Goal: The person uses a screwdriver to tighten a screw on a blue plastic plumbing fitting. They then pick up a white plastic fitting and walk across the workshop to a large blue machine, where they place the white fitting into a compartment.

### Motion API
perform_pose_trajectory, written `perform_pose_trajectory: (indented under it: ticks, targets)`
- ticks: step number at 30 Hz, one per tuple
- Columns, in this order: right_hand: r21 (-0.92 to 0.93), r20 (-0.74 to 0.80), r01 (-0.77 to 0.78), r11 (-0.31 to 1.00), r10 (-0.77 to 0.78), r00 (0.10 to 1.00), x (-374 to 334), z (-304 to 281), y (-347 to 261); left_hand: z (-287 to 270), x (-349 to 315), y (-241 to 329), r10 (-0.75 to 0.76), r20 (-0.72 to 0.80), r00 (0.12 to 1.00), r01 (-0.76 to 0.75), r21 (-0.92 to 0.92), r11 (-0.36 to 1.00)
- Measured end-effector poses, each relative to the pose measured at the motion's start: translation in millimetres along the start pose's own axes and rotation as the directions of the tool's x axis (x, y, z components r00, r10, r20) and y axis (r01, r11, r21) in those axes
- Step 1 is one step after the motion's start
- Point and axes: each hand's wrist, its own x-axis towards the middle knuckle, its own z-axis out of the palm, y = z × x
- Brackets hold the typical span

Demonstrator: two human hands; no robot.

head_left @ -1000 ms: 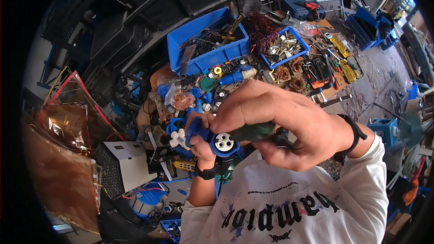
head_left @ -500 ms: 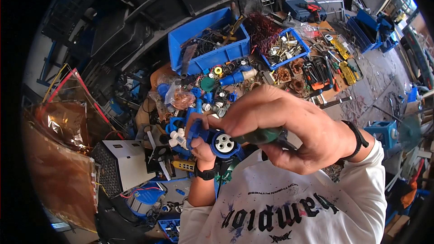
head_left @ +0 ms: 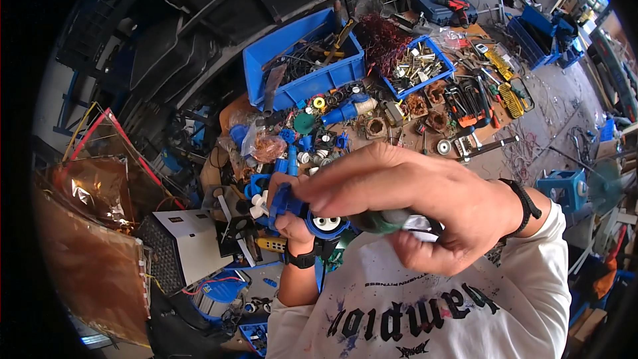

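Note:
My left hand (head_left: 294, 227) grips a blue industrial socket (head_left: 327, 223) with a round white insert and several holes in its face. Its hinged blue lid (head_left: 286, 201) is swung open, and my left fingers close round that side. Above the socket, my right hand (head_left: 425, 199) reaches in from the right, its fingertips by the lid and covering the upper part of the white face. Tucked within the curled right hand is a tool with a dark green handle (head_left: 384, 225); its working end is hidden. Whether the right fingertips touch the socket, I cannot tell.
Loose blue and white fittings (head_left: 312, 143) crowd the bench beyond my hands. Behind them stand a large blue crate (head_left: 309, 83) of tools and a smaller blue tray (head_left: 422, 86) of metal pieces. Pliers and hex keys (head_left: 470, 103) lie farther right; a white-topped box (head_left: 193, 239) is at left.
My right hand has shifted left and slightly down, its fingertips now beside the open lid and over part of the socket's face. My left hand still holds the socket.

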Motion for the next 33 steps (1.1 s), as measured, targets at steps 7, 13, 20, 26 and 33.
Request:
perform_pose_trajectory:
  ticks: [7, 13, 20, 26, 33]
  targets:
    - [-0.285, 0.003, -0.060, 0.957, 0.064, 0.998, -1.4, -6.6, -5.1, 8.2, 4.0, 20.0, -0.017, 0.042, 0.999, 0.011, 0.146, 0.989]
    - [-0.070, -0.094, 0.031, 0.997, -0.038, 0.995, -0.2, -1.6, 16.7, 13.8, 9.3, 20.5, 0.011, 0.051, 0.999, -0.013, 0.038, 0.999]
    - [-0.472, 0.038, -0.222, 0.853, 0.271, 0.962, 1.4, -13.7, -18.0, 1.4, 2.5, 8.0, 0.052, 0.037, 0.998, -0.054, 0.060, 0.997]
    - [-0.161, -0.134, -0.048, 0.986, 0.027, 0.991, -2.0, -1.5, 11.1, 9.7, 14.1, 10.0, 0.123, 0.053, 0.991, -0.128, 0.111, 0.986]
    - [-0.420, -0.014, -0.143, 0.896, 0.152, 0.988, -1.9, -14.2, -10.6, 11.0, 15.8, 15.0, 0.131, 0.121, 0.984, -0.134, 0.011, 0.991]
